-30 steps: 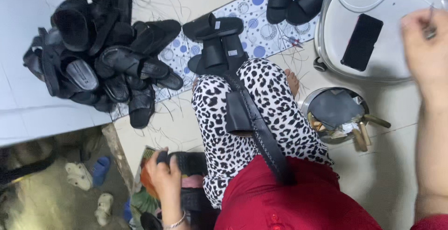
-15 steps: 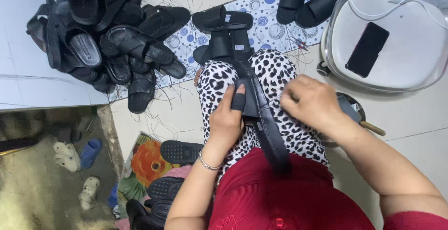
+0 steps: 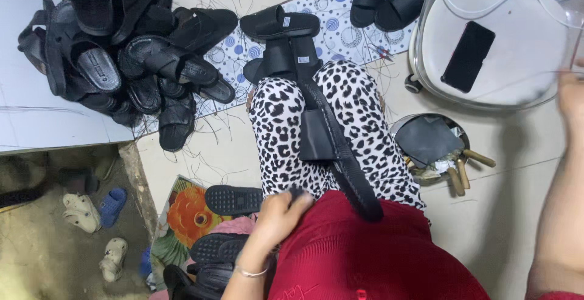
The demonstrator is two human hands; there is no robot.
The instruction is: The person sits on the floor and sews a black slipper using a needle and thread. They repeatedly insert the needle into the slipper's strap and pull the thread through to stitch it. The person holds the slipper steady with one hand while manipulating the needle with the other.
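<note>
Big heap of black sandals lies on the floor, top left. One black sandal rests across the person's lap, untouched. Left hand curls low by a treaded sole, possibly gripping it, can't tell. Right hand is blurred at the frame edge, grip unclear.

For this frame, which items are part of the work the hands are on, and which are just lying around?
In hand:
- black sandal across the lap
- left hand by the sandal sole
- right hand out near the round white stool
- heap of black sandals
- tin of tools

Lying about:
- black phone
- small shoes
- floral mat
</note>
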